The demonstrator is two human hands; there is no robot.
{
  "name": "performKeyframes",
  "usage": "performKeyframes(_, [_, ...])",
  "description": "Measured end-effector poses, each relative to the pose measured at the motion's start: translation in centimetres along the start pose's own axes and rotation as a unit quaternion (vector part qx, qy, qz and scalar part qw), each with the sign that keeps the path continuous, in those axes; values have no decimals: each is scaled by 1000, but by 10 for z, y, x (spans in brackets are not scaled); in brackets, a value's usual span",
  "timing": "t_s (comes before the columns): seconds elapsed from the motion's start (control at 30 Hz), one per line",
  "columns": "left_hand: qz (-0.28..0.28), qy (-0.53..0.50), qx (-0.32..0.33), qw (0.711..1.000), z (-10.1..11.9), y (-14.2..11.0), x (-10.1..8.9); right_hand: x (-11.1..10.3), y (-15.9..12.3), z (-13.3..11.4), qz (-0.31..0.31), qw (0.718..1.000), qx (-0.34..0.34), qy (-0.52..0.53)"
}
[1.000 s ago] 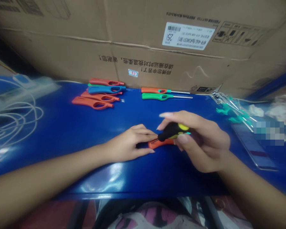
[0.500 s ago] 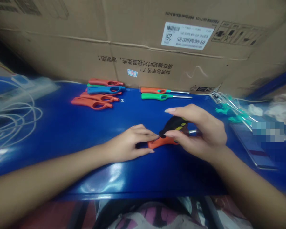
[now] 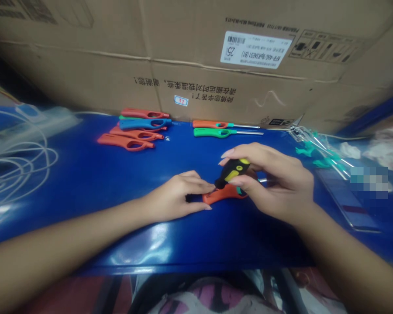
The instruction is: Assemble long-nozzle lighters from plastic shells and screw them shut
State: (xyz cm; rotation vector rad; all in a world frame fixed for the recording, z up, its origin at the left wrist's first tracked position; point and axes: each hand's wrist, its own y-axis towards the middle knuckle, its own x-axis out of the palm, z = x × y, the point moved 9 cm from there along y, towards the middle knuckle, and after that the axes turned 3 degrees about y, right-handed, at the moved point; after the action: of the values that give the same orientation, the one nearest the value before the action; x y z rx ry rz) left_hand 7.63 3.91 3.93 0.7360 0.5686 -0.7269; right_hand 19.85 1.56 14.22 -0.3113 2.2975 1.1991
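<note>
An orange lighter with a long metal tube lies flat on the blue table in front of me. My left hand pinches its butt end between thumb and fingers, holding it against the table. Above it, my right hand is closed round the black-and-yellow handle of a short screwdriver, which stands tilted over the lighter body. The screwdriver's tip is hidden, so I cannot tell exactly where it touches. Part of the metal tube and a bit of teal trigger show beside my right fingers.
Several orange, blue and green lighter handles are piled back left, beside small screws. A green lighter and an orange one lie before the cardboard box. Metal tubes, a phone and white cable flank them.
The screwdriver handle has turned in my right hand, and its yellow patches now face differently. My right fingers have shifted slightly around it; my left hand stays on the lighter.
</note>
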Motion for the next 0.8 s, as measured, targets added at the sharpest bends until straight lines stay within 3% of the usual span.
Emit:
performKeyframes(0.33, [-6, 7, 1, 1000, 2, 1, 1, 4, -3, -7, 12, 998, -17, -60])
performKeyframes(0.4, [-9, 6, -5, 1000, 2, 1, 2, 7, -5, 0, 0, 1000, 16, -19])
performKeyframes(0.5, [-20, 6, -9, 1000, 2, 1, 3, 16, -10, 9, -41, 989, 76, 120])
performKeyframes(0.6, [-29, 16, -13, 999, 3, 1, 5, 22, -12, 10, -62, 976, 83, 190])
performKeyframes(0.8, [-22, 43, -4, 999, 9, 1, 4, 17, -11, 6, -31, 998, 34, 45])
